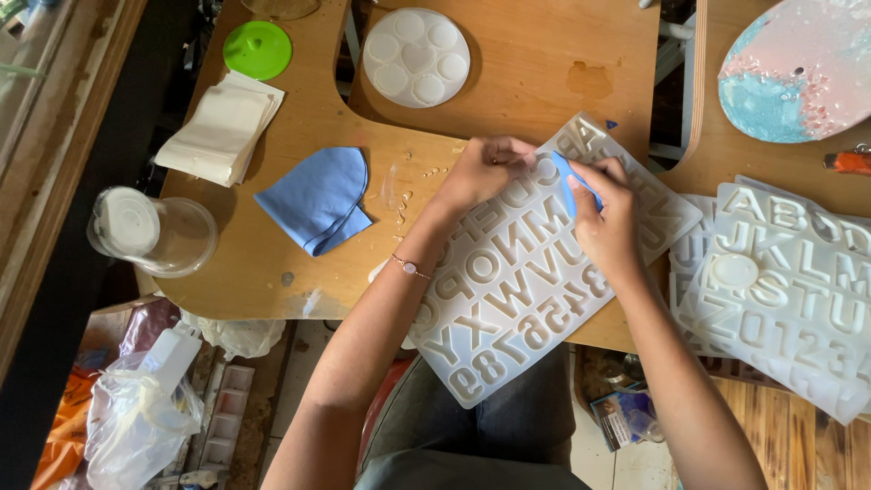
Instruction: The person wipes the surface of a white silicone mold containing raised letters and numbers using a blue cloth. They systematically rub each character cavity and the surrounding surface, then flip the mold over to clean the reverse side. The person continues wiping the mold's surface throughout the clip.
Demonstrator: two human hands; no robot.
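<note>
Translucent letter-and-number mould (526, 299): tilted, near end over the lap, far end on the wooden table (299, 245). Left hand (485, 168): fingers pinched on its far edge. Right hand (606, 222): clamped on a small blue piece (568, 177). Beyond: blue cloth (318, 198), round mould (416, 57).

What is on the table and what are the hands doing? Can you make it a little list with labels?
Left hand: presses on the white letter mould
Right hand: fingers pinch a small blue piece over the mould
Beside the left hand: folded blue cloth
Far side: round white mould, green lid, stack of white bags
Left edge: clear cup
Right: more letter moulds
</note>
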